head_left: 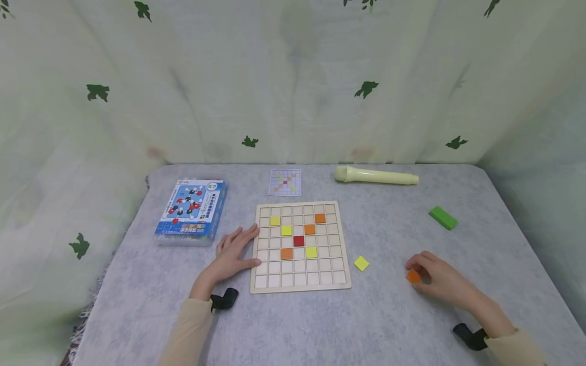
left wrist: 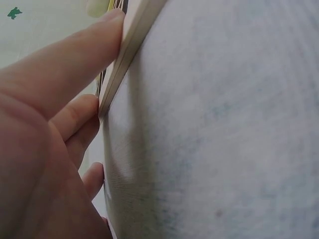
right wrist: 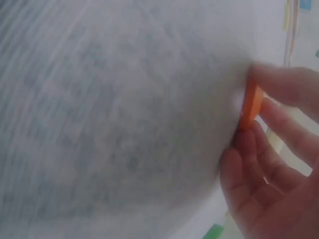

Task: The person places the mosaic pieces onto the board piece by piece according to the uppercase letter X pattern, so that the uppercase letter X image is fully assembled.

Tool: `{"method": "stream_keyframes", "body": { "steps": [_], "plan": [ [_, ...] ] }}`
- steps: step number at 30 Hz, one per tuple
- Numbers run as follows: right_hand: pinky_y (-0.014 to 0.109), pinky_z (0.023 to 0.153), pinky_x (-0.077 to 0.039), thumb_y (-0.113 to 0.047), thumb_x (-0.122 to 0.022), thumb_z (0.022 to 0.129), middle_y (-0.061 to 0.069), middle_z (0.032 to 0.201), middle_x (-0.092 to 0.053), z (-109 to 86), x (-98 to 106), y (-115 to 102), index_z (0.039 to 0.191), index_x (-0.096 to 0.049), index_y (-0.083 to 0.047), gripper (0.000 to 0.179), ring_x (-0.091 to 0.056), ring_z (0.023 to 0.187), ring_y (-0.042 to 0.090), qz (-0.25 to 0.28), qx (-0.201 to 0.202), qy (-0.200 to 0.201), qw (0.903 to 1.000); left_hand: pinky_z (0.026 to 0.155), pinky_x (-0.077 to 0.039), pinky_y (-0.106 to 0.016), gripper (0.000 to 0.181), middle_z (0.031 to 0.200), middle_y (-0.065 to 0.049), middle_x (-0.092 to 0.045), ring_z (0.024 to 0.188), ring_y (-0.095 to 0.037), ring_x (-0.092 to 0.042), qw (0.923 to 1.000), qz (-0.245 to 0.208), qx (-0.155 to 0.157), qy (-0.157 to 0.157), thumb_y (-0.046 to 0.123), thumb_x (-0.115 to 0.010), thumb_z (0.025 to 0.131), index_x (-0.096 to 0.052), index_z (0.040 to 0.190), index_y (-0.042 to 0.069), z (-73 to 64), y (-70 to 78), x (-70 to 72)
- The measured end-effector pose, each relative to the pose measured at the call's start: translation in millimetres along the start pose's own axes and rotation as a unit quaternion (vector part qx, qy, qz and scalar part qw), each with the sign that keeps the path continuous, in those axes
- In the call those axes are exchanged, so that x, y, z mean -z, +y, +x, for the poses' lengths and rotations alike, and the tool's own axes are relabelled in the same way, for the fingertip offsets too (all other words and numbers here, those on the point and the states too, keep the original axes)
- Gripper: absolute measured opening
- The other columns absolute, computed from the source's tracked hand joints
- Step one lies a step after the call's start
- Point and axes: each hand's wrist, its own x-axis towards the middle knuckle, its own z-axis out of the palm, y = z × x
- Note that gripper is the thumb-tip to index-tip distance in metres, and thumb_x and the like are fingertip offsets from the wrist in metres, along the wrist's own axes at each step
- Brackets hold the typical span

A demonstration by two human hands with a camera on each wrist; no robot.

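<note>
My left hand point(head_left: 231, 256) lies at the left edge of a square wooden grid board point(head_left: 302, 289), thumb and fingertips touching its rim. In the left wrist view, the extended thumb point(left wrist: 79, 55) meets the board's side. Several yellow, orange and red square tiles sit in the grid, among them a red tile point(head_left: 298, 241). To the right of the board, my right hand point(head_left: 446, 282) pinches an orange tile point(head_left: 413, 276) between thumb and fingers, low over the cloth. The right wrist view has that tile edge-on. A loose yellow tile point(head_left: 361, 263) lies between board and right hand.
A small pattern card point(head_left: 285, 183) lies behind the board. Near the back edge is a pale yellow microphone-shaped object point(head_left: 380, 176). A green block point(head_left: 443, 218) sits beyond the right hand. At left stands a blue and white box point(head_left: 189, 208) with molecule pictures.
</note>
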Motion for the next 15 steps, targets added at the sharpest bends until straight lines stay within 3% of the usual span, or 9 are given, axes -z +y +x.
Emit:
{"method": "stream_keyframes", "body": {
  "steps": [8, 15],
  "plan": [
    [0.030, 0.070, -0.049, -0.005, -0.075, 0.077, -0.007, 0.094, -0.055, 24.7, -7.4, -21.9, 0.102, -0.064, -0.011, 0.028, -0.053, 0.082, 0.009, -0.001, 0.047, 0.042, 0.9980, 0.106, 0.006, -0.059, 0.081, 0.157, -0.006, -0.021, 0.142, -0.036, -0.005, 1.0000, 0.002, -0.005, 0.002, 0.031, -0.073, 0.085, -0.031, 0.150, 0.009, -0.6, 2.5, 1.3],
    [0.030, 0.075, -0.049, -0.006, -0.074, 0.080, -0.007, 0.097, -0.056, 71.8, -23.9, -72.7, 0.105, -0.064, -0.010, 0.027, -0.054, 0.086, 0.010, 0.031, 0.103, 0.019, 0.9940, 0.106, 0.006, -0.058, 0.081, 0.158, -0.006, -0.020, 0.143, -0.035, -0.005, 1.0000, -0.001, 0.002, -0.001, 0.031, -0.073, 0.085, -0.030, 0.151, 0.009, -1.3, 4.4, 2.8]
  ]
}}
